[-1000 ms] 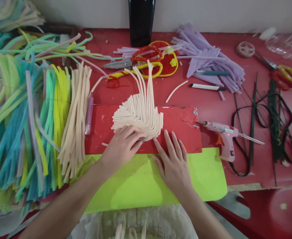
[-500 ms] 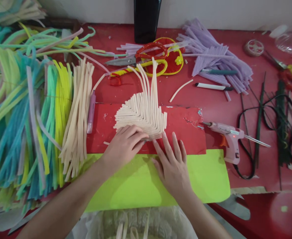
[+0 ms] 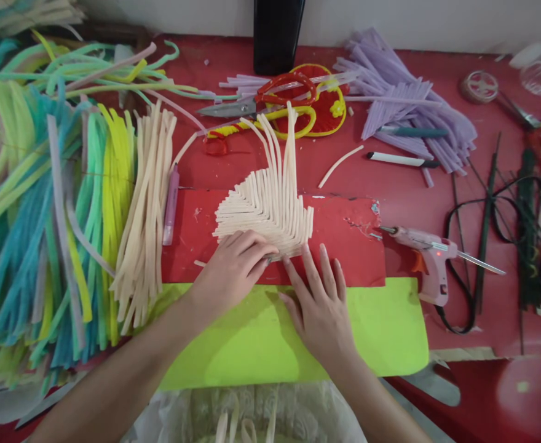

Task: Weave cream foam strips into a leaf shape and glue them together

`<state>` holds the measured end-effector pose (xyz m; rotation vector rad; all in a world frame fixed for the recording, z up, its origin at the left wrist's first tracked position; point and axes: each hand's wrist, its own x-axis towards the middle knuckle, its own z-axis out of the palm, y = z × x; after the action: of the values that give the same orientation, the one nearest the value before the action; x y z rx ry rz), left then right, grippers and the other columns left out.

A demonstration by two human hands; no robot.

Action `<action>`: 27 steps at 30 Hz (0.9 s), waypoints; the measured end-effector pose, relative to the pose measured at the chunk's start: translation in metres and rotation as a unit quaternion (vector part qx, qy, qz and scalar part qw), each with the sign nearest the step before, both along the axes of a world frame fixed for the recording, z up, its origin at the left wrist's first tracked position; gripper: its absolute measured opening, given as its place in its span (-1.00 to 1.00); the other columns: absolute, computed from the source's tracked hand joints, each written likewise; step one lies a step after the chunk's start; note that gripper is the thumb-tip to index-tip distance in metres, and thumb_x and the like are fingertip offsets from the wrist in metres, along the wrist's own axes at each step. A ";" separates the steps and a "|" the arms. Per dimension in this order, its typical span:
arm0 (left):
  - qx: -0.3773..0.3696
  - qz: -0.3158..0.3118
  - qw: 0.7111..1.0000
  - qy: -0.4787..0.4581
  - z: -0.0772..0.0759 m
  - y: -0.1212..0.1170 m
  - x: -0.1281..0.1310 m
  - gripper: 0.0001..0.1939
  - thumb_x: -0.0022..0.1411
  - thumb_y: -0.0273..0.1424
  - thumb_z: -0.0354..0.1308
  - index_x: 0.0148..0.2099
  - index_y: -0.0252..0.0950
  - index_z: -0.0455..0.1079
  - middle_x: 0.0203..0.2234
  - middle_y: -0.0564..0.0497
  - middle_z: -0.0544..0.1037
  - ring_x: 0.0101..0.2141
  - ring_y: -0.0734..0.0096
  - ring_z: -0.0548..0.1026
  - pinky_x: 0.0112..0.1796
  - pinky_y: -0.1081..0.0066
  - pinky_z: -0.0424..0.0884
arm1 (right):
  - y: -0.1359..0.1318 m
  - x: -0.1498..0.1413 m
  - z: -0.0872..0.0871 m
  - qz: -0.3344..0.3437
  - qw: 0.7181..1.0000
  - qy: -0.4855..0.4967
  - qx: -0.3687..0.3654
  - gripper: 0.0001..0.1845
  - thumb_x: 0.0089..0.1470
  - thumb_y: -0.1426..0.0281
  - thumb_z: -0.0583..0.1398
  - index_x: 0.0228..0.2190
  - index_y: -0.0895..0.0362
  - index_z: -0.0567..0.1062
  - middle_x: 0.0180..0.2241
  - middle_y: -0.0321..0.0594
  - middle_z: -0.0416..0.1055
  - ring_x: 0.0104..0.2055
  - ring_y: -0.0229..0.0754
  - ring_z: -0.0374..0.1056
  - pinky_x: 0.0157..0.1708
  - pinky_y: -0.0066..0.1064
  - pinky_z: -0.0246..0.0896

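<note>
A leaf-shaped piece of cream pipe cleaners, laid in slanting rows, rests on a red board. Several long ends stick up from its top. At its lower edge my left hand is closed, thumb and fingers pinching the pipe cleaners there; the exact grip is partly hidden. My right hand lies open with fingers spread, its index and middle fingertips touching the bottom edge of the piece. A lime-green mat lies under the board and both wrists.
Bundles of cream pipe cleaners and coloured ones fill the left. A pink glue gun with its cord stands right of the board. Behind lie red-handled scissors, purple pipe cleaners and a white marker.
The whole view has shifted slightly. Both hands keep nearly the same place at the lower edge of the cream piece.
</note>
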<state>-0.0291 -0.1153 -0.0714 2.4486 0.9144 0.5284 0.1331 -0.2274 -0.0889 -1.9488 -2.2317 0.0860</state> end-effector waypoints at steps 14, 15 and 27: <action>0.015 0.004 1.000 -0.007 0.001 0.000 -0.003 -0.84 0.30 -0.54 0.00 -0.12 -0.27 0.34 -0.29 0.02 0.51 -0.24 0.39 0.46 -0.21 0.34 0.38 | -0.001 0.002 -0.002 -0.057 0.996 0.053 0.043 -0.26 0.25 0.29 0.02 0.31 0.20 -0.21 0.33 -0.02 -0.09 0.38 0.02 -0.26 0.25 0.01 -0.07; 0.022 0.005 1.000 -0.013 0.001 -0.001 -0.003 -0.84 0.30 -0.55 -0.01 -0.12 -0.27 0.34 -0.29 0.02 0.51 -0.24 0.40 0.46 -0.22 0.35 0.38 | -0.001 0.003 -0.002 -0.065 0.995 0.053 0.047 -0.26 0.25 0.29 0.01 0.31 0.18 -0.21 0.33 -0.03 -0.09 0.38 0.02 -0.25 0.25 0.02 -0.08; 0.105 0.006 0.994 0.024 0.001 -0.004 -0.005 -0.87 0.25 -0.46 0.12 -0.13 -0.28 0.31 -0.26 0.00 0.50 -0.23 0.33 0.45 -0.20 0.32 0.35 | -0.003 0.003 -0.003 -0.073 0.994 0.059 0.050 -0.31 0.24 0.34 0.04 0.30 0.08 -0.10 0.33 -0.06 -0.09 0.37 0.03 -0.21 0.24 0.04 -0.08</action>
<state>-0.0342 -0.1192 -0.0708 2.6571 0.9344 0.5987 0.1362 -0.2304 -0.0923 -1.9907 -1.9756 0.0671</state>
